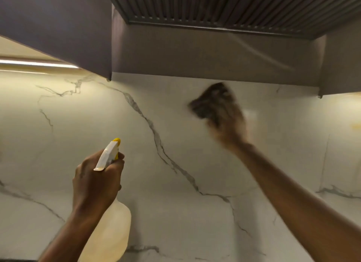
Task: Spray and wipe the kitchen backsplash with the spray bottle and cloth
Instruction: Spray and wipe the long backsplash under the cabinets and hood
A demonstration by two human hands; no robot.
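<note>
Left hand (pixel 95 179) curled round the neck of the spray bottle (pixel 115 232), low and left of the range hood (pixel 214 52). Bottle's long axis near upright, yellow nozzle aimed up at the marble backsplash (pixel 58 144). Right hand (pixel 228 129), blurred, clutches dark cloth (pixel 213 101) against backsplash just under hood's lower edge.

Left hand (pixel 95 181) gripping spray bottle (pixel 109 234), blurred right hand (pixel 228 129) pressing cloth (pixel 211 101) on backsplash (pixel 175 140)
</note>
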